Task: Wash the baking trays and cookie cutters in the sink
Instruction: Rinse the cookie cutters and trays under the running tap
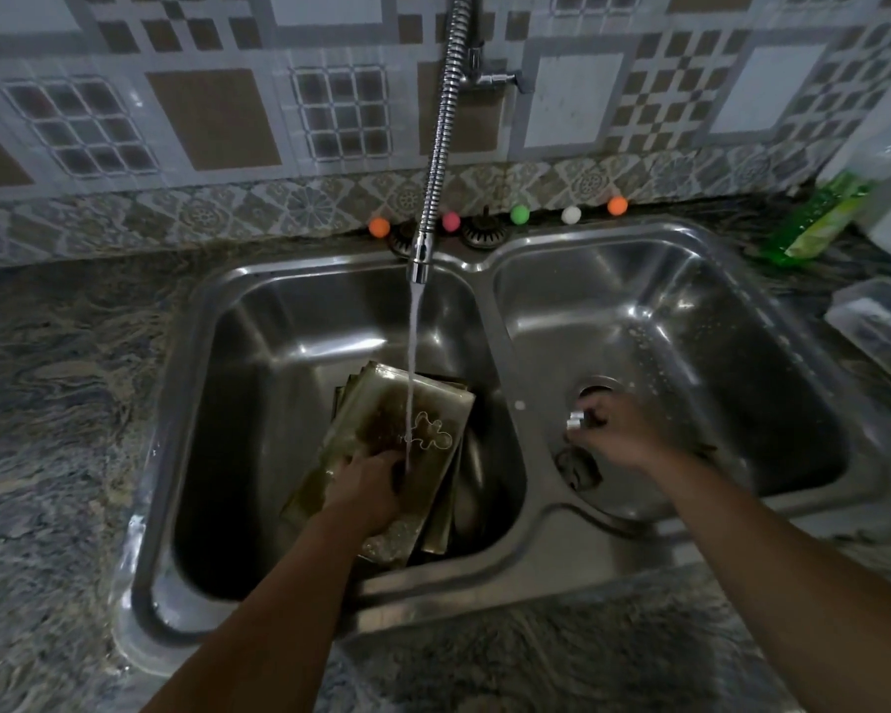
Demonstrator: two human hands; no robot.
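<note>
Right now the left hand (369,486) is pressing down on a stack of greasy, stained rectangular metal baking trays (381,429) leaning in the left basin of the double stainless-steel sink (536,512), its fingers curling over the near part of the top tray. The trays' long axis is running from the near-left of the basin up toward the far-right, so the stack is stretching away from the left hand toward the divider between the basins. A thin wire-outline gingerbread-man cookie cutter (433,435) is lying flat on the top tray, just beyond the left fingertips, and the stream of water (411,362) from the ribbed chrome flexible tap (443,120) is landing just beside it.

The right hand (613,429) is hovering over the right basin near the drain (595,391), pinching a small shiny round metal cutter (574,420). The left hand is much nearer the gingerbread cutter, judging by the gap.

Around the sink, a mottled granite desk is carrying a green dish-soap bottle (819,218) at its far-right corner and a clear plastic tub (880,326) at the right edge. Coloured balls (379,226) are lining the far edge under the patterned tile wall (212,120).
</note>
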